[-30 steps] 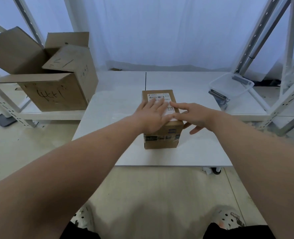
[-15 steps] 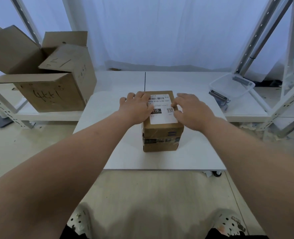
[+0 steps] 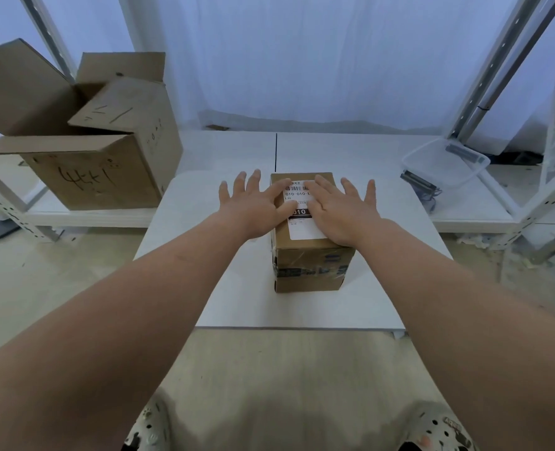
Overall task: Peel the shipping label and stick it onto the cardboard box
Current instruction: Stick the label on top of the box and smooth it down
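Note:
A small brown cardboard box (image 3: 312,265) stands on the white table (image 3: 237,288), sealed with tape on its front. A white shipping label (image 3: 304,227) with barcode and black print lies flat on its top. My left hand (image 3: 253,206) rests over the box's left top edge, fingers spread, thumb on the label. My right hand (image 3: 341,209) lies flat on the label's right side, fingers apart, covering part of the print. Neither hand grips anything.
A large open cardboard box (image 3: 100,151) with handwriting sits on a low shelf at the left. A clear plastic bin (image 3: 445,164) sits on the shelf at the right, beside metal rack posts (image 3: 504,70). White curtain behind. My shoes show below the table's front edge.
Both hands slid apart and forward over the label, from overlapping on the box top to lying flat with fingers spread on either side.

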Demonstrator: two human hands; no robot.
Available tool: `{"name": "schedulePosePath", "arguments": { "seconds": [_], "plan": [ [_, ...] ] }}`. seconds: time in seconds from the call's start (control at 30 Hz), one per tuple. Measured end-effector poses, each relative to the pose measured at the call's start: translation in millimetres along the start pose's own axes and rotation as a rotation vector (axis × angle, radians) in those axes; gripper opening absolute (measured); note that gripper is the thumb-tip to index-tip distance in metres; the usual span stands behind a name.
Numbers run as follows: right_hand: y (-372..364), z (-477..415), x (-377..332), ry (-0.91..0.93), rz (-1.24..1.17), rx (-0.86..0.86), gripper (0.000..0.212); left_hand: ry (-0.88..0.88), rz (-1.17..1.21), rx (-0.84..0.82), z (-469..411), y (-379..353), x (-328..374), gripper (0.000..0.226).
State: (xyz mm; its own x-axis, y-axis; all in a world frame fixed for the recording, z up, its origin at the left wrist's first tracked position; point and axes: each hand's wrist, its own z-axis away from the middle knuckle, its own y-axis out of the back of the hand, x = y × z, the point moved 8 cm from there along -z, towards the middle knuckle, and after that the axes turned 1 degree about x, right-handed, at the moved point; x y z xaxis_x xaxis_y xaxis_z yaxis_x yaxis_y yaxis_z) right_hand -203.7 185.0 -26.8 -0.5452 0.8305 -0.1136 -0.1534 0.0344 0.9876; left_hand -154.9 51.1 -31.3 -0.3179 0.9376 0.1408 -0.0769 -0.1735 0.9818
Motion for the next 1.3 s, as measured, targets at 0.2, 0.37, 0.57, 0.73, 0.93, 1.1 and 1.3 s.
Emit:
{"name": "schedulePosePath", "arguments": {
  "seconds": [0.2,0.37,0.57,0.73,0.93,1.1,1.3],
  "plan": [
    [11,0,4,-0.104,0.102,0.181,0.054,-0.072,-0.087,0.144,5,14,10,0.061],
    [8,-9,-3,-0.001,0.073,0.102,0.049,-0.091,-0.021,0.055,-3,5,16,0.053],
    [1,-6,16,-0.229,-0.068,0.075,0.051,-0.039,-0.104,0.050,-8,9,3,0.056],
    [-3,-5,16,-0.245,-0.394,0.115,0.050,-0.077,-0.121,0.207,0,24,18,0.054],
    [-2,0,17,-0.029,-0.614,-0.014,0.044,-0.043,0.174,-0.038,-3,0,12,0.054],
    [-2,0,20,-0.038,-0.715,0.004,0.040,0.022,0.240,-0.060,-9,-2,-1,0.054],
    [-3,2,12,-0.085,-0.716,-0.048,0.061,0.017,0.543,0.073,-3,3,14,0.065]
  ]
}}
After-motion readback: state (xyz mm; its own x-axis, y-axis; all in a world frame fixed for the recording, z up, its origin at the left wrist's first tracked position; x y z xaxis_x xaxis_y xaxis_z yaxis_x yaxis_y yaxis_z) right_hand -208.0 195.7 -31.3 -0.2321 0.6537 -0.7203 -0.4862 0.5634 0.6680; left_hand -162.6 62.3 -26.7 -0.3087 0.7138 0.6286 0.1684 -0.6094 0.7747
